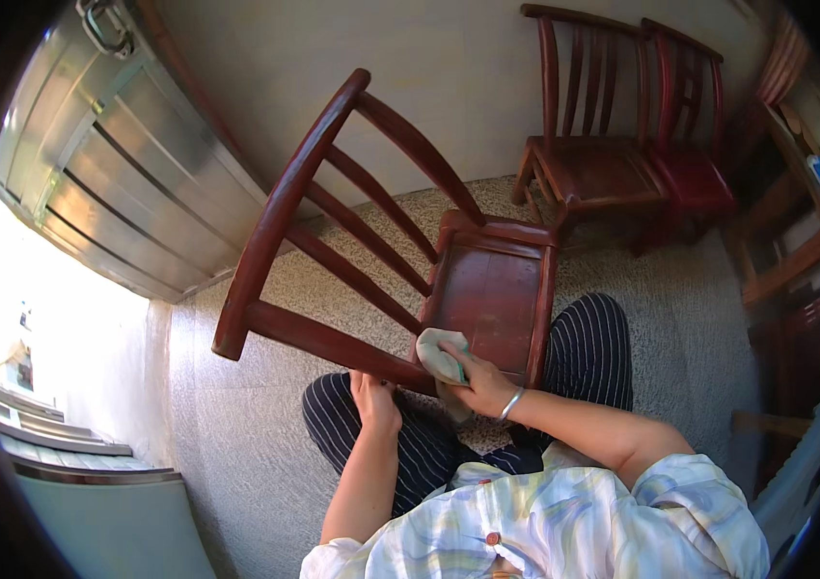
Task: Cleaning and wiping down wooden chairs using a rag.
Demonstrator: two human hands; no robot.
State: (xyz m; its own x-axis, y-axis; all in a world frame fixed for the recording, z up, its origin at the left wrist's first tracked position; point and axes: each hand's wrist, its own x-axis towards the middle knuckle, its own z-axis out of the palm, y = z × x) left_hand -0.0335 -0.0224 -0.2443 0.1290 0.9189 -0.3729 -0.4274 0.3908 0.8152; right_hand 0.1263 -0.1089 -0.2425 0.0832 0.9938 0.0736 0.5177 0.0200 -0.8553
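Observation:
A dark red wooden chair stands before me, its slatted back towards the left and its seat between my knees. My right hand, with a silver bangle at the wrist, is closed on a pale cloth with a green edge. The cloth lies against the near corner of the seat, where the backrest meets it. My left hand is at the near side post of the backrest, above my left knee; its fingertips are partly hidden by the post.
Two more wooden chairs stand by the wall at the back right. A metal door is at the upper left, beside a bright opening. Wooden furniture lines the right side. Speckled flooring surrounds the chair.

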